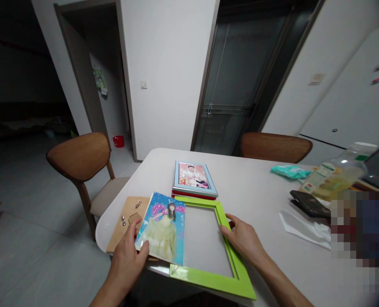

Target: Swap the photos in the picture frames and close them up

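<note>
A photo print (165, 232) of a figure in a yellow dress on blue lies over the left part of a green picture frame (205, 277). My left hand (128, 251) grips the photo's lower left edge, thumb on top. My right hand (242, 238) holds the frame's right side, thumb on top and fingers at its outer edge. Through the frame's opening the white table shows. Partly under the photo, at the left, is a brown backing board (121, 232) with small metal clips.
Behind the green frame lies a light blue framed picture (194, 177) on something red. At the right are a large bottle (336, 172), a teal packet (290, 171), a black item (309, 204) and white paper (301, 228). Wooden chairs (81, 155) stand beyond the white table (240, 181).
</note>
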Available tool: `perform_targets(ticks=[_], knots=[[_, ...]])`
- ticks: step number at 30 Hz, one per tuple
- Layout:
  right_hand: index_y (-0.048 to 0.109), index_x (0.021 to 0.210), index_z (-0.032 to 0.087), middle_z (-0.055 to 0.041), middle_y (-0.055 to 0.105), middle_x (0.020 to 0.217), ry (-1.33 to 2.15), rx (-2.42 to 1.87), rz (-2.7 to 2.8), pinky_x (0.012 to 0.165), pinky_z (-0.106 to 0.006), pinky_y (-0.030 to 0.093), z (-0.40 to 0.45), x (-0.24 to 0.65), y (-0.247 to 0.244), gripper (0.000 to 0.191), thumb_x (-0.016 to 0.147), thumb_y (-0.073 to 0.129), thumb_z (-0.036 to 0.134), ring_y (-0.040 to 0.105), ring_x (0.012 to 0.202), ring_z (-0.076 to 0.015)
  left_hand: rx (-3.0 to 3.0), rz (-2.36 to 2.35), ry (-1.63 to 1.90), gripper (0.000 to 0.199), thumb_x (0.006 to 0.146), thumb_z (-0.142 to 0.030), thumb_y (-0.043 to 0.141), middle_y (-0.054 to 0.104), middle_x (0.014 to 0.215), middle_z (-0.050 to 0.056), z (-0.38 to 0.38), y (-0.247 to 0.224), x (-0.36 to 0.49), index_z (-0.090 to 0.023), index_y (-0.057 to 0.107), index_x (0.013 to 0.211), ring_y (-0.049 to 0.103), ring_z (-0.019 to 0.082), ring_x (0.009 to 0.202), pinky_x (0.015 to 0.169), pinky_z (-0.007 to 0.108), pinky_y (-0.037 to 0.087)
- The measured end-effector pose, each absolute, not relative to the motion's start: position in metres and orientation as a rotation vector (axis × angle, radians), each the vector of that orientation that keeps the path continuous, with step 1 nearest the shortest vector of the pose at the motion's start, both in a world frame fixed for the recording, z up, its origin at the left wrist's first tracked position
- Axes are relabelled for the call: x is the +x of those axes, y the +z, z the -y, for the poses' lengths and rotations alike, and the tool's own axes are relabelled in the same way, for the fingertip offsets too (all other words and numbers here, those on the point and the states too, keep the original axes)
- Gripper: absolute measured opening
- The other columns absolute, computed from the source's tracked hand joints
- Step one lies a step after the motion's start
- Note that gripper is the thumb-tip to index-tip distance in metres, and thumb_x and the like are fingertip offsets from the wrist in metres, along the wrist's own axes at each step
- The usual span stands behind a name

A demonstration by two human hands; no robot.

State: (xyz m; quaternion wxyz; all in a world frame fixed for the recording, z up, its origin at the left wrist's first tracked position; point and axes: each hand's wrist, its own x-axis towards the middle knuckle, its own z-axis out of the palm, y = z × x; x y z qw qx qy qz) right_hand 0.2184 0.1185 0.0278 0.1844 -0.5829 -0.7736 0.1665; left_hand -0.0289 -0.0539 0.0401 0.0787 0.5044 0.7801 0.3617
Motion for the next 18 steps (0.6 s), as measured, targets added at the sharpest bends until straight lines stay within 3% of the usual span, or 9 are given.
perform_targets(ticks=[4, 8, 13, 18], knots=[[0.052, 0.107, 0.008, -0.0106, 0.06, 0.082, 0.348, -1.642, 2.265, 0.068, -0.032, 0.04, -0.116, 0.221, 0.029, 0.045, 0.072, 0.042, 0.033, 0.056, 0.074, -0.0221, 1.797, -2.417, 0.95, 0.038, 0.072, -0.027, 0.047, 0.058, 0.099, 0.01, 0.058, 0.033, -0.034, -0.016, 0.045, 0.109, 0.054, 0.027, 0.092, 0.078, 0.041, 0.044], [0.051, 0.107, 0.011, -0.0108, 0.056, 0.095, 0.334, -1.489, 2.199, 0.071, -0.033, 0.04, -0.107, 0.212, 0.034, 0.042, 0.073, 0.042, 0.033, 0.054, 0.077, -0.0199, 2.045, -2.27, 0.912, 0.046, 0.068, -0.026, 0.051, 0.05, 0.116, 0.012, 0.058, 0.032, -0.025, -0.018, 0.044, 0.113, 0.043, 0.028, 0.108, 0.09, 0.046, 0.036], [0.047, 0.111, 0.013, -0.0011, 0.057, 0.073, 1.035, -1.163, 2.074, 0.059, -0.026, 0.043, -0.084, 0.164, 0.031, 0.042, 0.07, 0.045, 0.025, 0.052, 0.057, -0.0118, 2.198, -2.004, 0.661, 0.062, 0.061, -0.011, 0.049, 0.035, 0.132, 0.01, 0.053, 0.028, -0.001, -0.02, 0.04, 0.121, 0.028, 0.028, 0.121, 0.099, 0.05, 0.023], [0.032, 0.122, 0.014, 0.0074, 0.045, 0.059, 1.514, -0.923, 1.65, 0.043, -0.019, 0.036, -0.068, 0.124, 0.04, 0.061, 0.063, 0.049, 0.013, 0.043, 0.046, -0.0066, 2.203, -1.985, 0.743, 0.065, 0.058, -0.002, 0.04, 0.038, 0.129, 0.012, 0.046, 0.022, 0.0, -0.015, 0.041, 0.121, 0.031, 0.026, 0.12, 0.098, 0.048, 0.027]])
